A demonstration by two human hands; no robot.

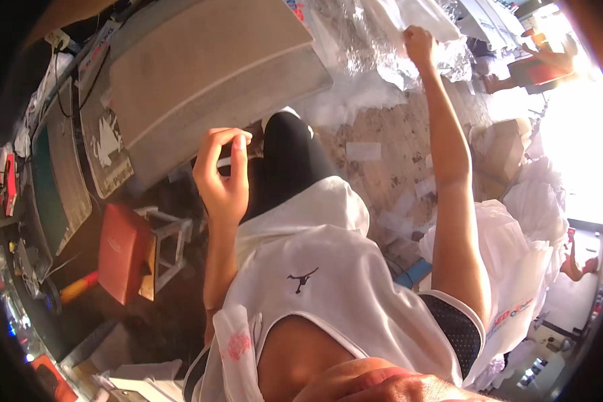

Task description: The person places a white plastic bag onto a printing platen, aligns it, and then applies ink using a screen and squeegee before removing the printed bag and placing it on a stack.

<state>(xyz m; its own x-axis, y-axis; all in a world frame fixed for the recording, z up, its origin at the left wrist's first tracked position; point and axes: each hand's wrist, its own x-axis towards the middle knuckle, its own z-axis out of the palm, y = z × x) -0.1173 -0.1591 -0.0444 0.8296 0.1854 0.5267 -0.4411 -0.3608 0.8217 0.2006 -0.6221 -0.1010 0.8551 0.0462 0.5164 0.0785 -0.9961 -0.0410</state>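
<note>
My right arm (pixel 449 134) stretches far forward. At its end my right hand (pixel 421 47) is closed in a fist on the crinkled clear plastic sheeting (pixel 368 40) at the top; the exact grip is too small to make out. White plastic (pixel 419 15) lies just beyond the knuckles. My left hand (pixel 220 177) is raised near my knee, beside the near edge of a grey-brown tabletop (pixel 208 74). Its fingers are curled, with the thumb tip close to the fingertips and no object visible between them. A thin white strip shows through the gap behind the thumb.
A red-topped stool (pixel 124 254) stands at the left. Large white sacks (pixel 509 248) bulge beside my right arm, with a cardboard box (pixel 506 147) further ahead. Paper scraps (pixel 363 151) litter the floor. Other people's arms (pixel 575 261) show at the right rim.
</note>
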